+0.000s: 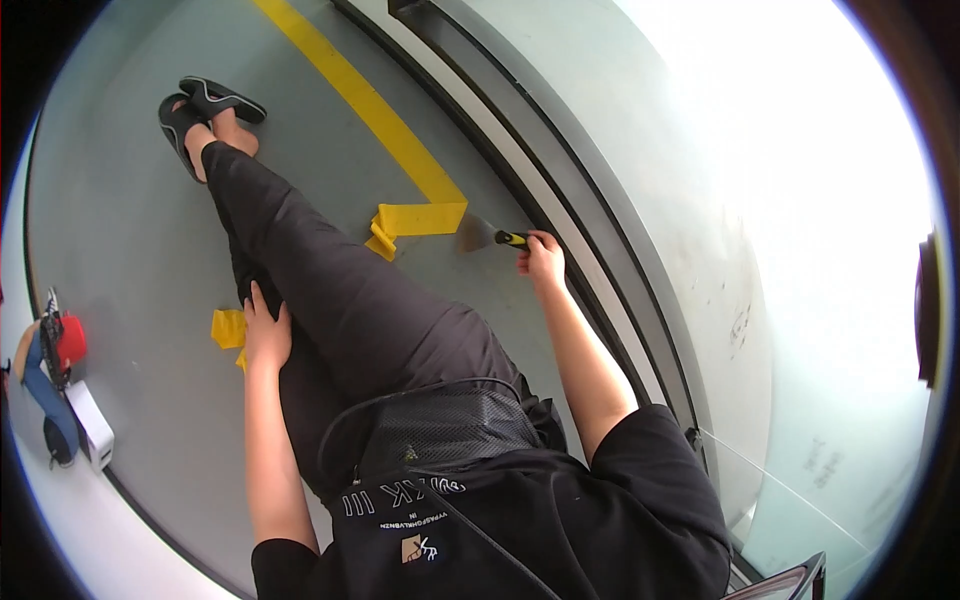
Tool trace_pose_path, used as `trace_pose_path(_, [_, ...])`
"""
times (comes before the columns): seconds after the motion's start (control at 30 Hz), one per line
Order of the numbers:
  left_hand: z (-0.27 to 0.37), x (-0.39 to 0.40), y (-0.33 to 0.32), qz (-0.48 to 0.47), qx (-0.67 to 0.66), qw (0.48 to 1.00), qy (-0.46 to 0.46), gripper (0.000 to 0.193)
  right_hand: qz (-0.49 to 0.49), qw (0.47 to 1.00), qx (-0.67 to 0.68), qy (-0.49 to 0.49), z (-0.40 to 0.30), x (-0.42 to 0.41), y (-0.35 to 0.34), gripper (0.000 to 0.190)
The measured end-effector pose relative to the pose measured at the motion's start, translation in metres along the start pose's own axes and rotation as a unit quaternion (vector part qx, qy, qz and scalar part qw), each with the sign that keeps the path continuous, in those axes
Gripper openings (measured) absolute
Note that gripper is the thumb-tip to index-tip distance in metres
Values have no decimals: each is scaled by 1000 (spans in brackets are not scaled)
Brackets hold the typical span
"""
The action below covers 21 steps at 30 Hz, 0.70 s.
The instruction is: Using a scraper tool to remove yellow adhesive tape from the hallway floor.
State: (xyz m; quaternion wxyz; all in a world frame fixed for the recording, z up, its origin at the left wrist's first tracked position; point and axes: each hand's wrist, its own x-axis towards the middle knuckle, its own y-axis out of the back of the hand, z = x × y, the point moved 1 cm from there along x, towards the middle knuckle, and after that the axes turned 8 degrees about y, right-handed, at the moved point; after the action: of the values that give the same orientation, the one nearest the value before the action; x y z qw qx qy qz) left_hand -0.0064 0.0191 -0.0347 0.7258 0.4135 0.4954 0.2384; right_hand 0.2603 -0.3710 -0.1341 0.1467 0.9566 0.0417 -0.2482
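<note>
My right hand [543,259] is wrapped around the black-and-yellow handle of a putty knife [478,233]. Its wide, stained blade lies low at the grey floor, just beside the corner where the yellow floor tape [375,120] bends. From that corner a loose length of the tape [424,219] turns sideways and ends in a crumpled fold. My left hand [268,330] rests on the black trouser leg [300,367], holding nothing, with the fingers a little apart. Beside it another crumpled piece of yellow tape [228,328] is partly hidden by the hand and forearm.
A glass wall [750,262] on a metal-framed sill [600,195] runs along the right. My crossed legs in black slide sandals [225,99] stretch across the floor. At the far left a red item [71,339] and a white box [91,424] stand near another person's denim-clad leg [49,397].
</note>
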Motion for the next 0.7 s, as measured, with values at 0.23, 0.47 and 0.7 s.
trace_pose_path(0.23, [-3, -3, 3, 2, 18, 1000, 16, 74, 121, 990, 41, -66, 35, 8, -6, 28])
trace_pose_path(0.47, [-4, 1, 1, 9, 9, 1000, 8, 74, 140, 987, 36, -76, 24, 6, -38, 27])
trace_pose_path(0.7, [-7, 7, -3, 8, -11, 1000, -6, 73, 55, 998, -24, -37, 17, 19, -20, 41])
